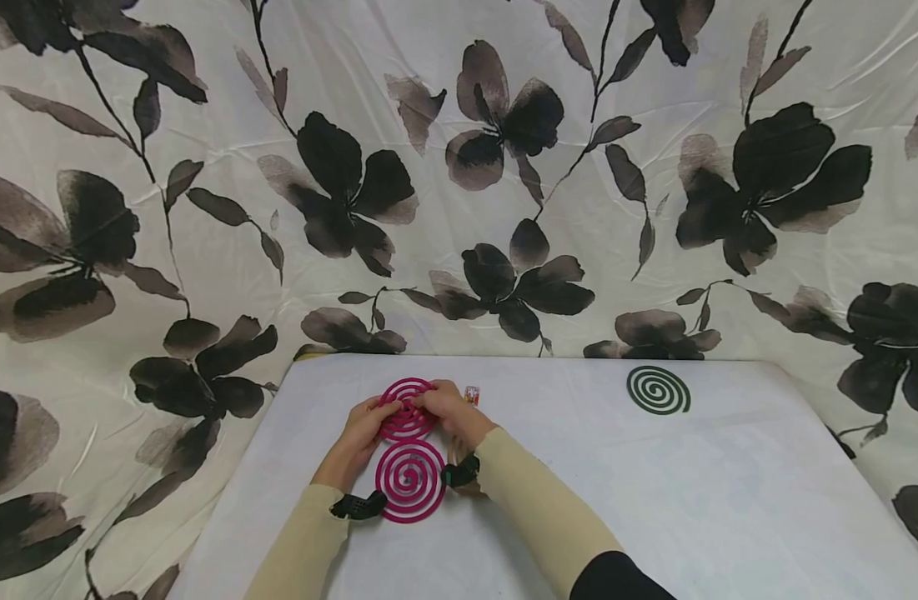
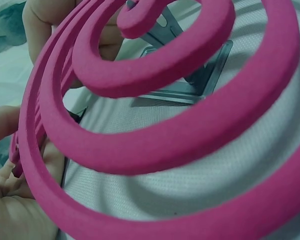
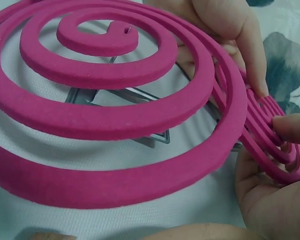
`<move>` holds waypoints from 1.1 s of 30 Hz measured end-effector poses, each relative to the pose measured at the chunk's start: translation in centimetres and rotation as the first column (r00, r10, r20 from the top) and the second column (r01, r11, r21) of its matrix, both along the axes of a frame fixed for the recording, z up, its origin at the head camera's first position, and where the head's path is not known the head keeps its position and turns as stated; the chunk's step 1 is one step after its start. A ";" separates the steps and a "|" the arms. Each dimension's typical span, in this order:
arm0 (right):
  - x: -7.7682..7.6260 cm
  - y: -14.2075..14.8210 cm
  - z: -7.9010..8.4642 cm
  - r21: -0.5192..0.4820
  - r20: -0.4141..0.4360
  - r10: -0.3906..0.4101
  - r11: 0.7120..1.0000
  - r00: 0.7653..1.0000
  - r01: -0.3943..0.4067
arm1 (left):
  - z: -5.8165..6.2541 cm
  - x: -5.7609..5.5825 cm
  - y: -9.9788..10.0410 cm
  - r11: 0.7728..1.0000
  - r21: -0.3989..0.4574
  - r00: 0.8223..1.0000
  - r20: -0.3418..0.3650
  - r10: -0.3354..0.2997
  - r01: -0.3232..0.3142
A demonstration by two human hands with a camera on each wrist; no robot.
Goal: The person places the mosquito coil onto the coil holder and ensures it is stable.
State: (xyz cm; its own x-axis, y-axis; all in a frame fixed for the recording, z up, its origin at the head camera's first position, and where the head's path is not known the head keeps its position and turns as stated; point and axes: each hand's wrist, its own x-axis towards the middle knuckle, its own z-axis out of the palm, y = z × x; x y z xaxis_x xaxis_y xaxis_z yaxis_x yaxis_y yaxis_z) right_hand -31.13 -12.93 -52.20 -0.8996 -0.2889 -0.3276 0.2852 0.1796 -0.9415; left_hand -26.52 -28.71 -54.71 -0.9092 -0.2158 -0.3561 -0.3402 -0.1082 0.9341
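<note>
Both hands are at a pink mosquito coil (image 1: 408,382) toward the back left of the table. My left hand (image 1: 361,429) pinches its left side, thumb on top and fingers beneath. The right hand (image 1: 449,406) grips its right side the same way, with fingertips near the middle. In the right wrist view this held coil (image 3: 285,175) tilts between the hands. Nearer me, a second pink mosquito coil (image 1: 411,518) sits level on a metal stand (image 2: 195,91), its centre on the stand's upright tip. It lies between my wrists.
A dark green mosquito coil (image 1: 658,412) lies flat at the table's back right. Just beyond my right hand is a small red and white item (image 1: 471,395). A flower-printed cloth (image 1: 428,208) hangs behind the white table (image 1: 579,483).
</note>
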 end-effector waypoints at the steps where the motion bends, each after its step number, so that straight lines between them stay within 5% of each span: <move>1: 0.0 0.0 0.0 -0.006 0.003 -0.002 1.000 1.000 0.002 | 0.0 -0.1 0.0 1.000 0.002 1.000 0.001 0.001 -0.001; 20: -0.2 0.0 -0.2 -0.054 0.004 -0.066 0.996 0.998 0.066 | 0.1 0.0 -0.2 0.999 0.049 1.000 -0.015 -0.005 0.006; 33: 0.3 0.0 -0.2 -0.027 -0.015 -0.002 1.000 1.000 0.001 | -0.4 0.1 -0.2 1.000 0.023 1.000 -0.029 -0.007 0.008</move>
